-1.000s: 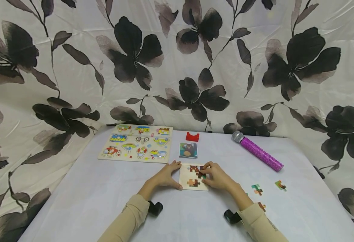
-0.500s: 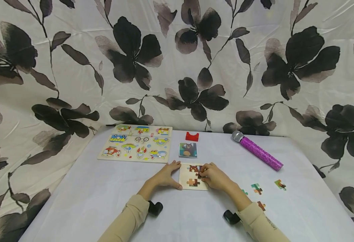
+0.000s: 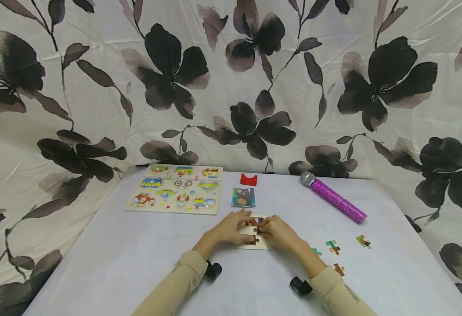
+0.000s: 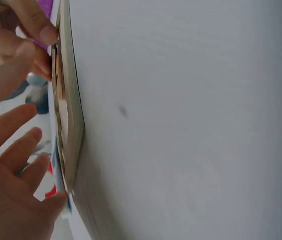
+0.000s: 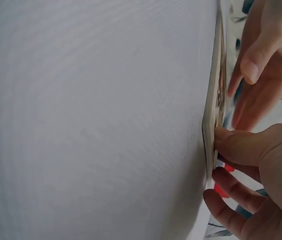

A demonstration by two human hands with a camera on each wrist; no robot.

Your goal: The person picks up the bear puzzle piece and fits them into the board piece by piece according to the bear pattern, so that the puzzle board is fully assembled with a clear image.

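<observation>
A small wooden puzzle board [image 3: 263, 245] lies flat on the white table, with brown jigsaw pieces [image 3: 252, 240] on it. My left hand [image 3: 230, 229] is spread over the board's left part, its fingers relaxed and covering some pieces. In the left wrist view, that hand's fingers [image 4: 18, 155] hold nothing. At the board's right side, my right hand [image 3: 280, 233] pinches a dark brown puzzle piece [image 3: 260, 229] between thumb and fingertips, low against the board. The fingers hide most of this piece. From the right wrist view, the thumb [image 5: 238, 146] touches the board's edge area.
Several loose puzzle pieces [image 3: 333, 247] lie to the right, partly beside the right sleeve. Beyond the board are a bear picture card [image 3: 243, 197] and a red piece [image 3: 248, 179]. A vehicle puzzle board [image 3: 175, 188] is at back left, a purple glitter microphone [image 3: 337, 200] at back right.
My left hand has shifted right from the board's left edge to above its pieces. The right hand stays at the board's right side, its fingers now slightly closer in.
</observation>
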